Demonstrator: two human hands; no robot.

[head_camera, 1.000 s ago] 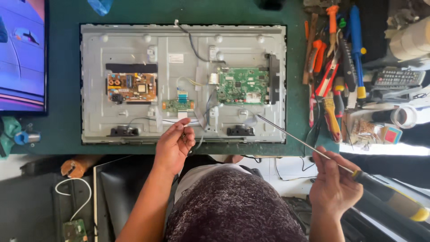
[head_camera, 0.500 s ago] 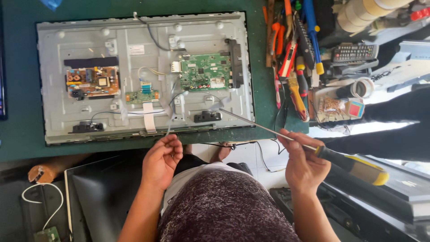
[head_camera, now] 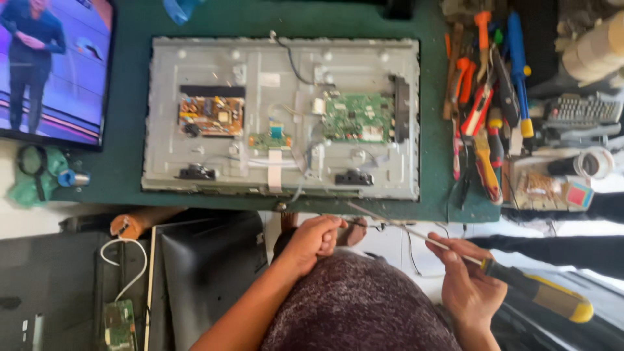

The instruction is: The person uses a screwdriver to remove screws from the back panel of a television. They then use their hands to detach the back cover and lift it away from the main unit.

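back cover off, boards bare on television panel (head_camera: 279,117) lying on tabletop (head_camera: 130,26) | right hand (head_camera: 469,286) grips long screwdriver (head_camera: 494,270) — tip short of panel | left hand (head_camera: 315,239) curled closed, empty — boards not yet touched

Bright daylight, right-edge glare, slight blur

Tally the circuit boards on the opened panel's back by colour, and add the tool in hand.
Brown and orange power board: 1
Large green main board: 1
Small green board at the centre: 1
Long screwdriver with black and yellow handle, held in the right hand: 1
Total: 4
The left hand is closed, apart from the panel.
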